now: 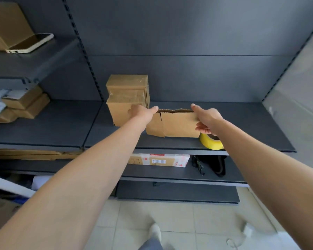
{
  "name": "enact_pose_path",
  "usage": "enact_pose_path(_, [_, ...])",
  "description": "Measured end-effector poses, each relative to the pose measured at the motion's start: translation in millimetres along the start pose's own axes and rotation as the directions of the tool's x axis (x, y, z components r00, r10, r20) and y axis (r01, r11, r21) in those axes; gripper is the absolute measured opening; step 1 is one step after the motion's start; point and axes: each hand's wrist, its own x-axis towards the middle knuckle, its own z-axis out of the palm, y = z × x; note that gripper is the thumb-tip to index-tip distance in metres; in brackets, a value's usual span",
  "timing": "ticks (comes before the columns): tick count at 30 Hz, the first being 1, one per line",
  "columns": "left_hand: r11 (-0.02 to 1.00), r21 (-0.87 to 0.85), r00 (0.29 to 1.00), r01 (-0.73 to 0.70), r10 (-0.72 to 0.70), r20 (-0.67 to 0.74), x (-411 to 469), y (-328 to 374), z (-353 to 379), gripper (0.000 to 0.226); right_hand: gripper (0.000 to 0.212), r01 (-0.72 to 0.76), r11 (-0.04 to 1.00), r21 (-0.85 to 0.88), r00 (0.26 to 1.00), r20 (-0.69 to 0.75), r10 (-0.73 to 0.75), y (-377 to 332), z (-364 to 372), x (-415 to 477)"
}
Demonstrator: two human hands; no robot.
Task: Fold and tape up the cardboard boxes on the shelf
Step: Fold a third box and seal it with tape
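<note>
My left hand (143, 112) and right hand (208, 120) each grip a top corner of the flat box (177, 125), upright on the shelf (242, 141)

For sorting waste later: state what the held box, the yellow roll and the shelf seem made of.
Box: corrugated cardboard, matte brown; a wavy fluted edge shows along its top.
Roll: probably plastic packing tape, smooth bright yellow, wound in a ring; part of it is behind the arm.
Shelf: likely painted metal, matte dark grey, with thin boards and slotted uprights.
</note>
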Motion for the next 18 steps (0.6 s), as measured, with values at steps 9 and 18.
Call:
enact_pose_path(9, [0.999, -0.017, 0.999, -0.027, 0.028, 0.025, 39.7, 19.4, 8.3, 0.101, 0.06, -0.074, 0.99, -0.118, 0.996, 0.041, 0.079, -12.6, 1.0, 21.2])
enact_pose_path(18, [0.999, 0.0, 0.996, -0.034, 0.034, 0.084, 52.3, 31.2, 14.1, 0.095, 0.047, 0.189, 0.876, -0.443, 0.981, 0.044, -0.189, -29.9, 0.6, 39.0])
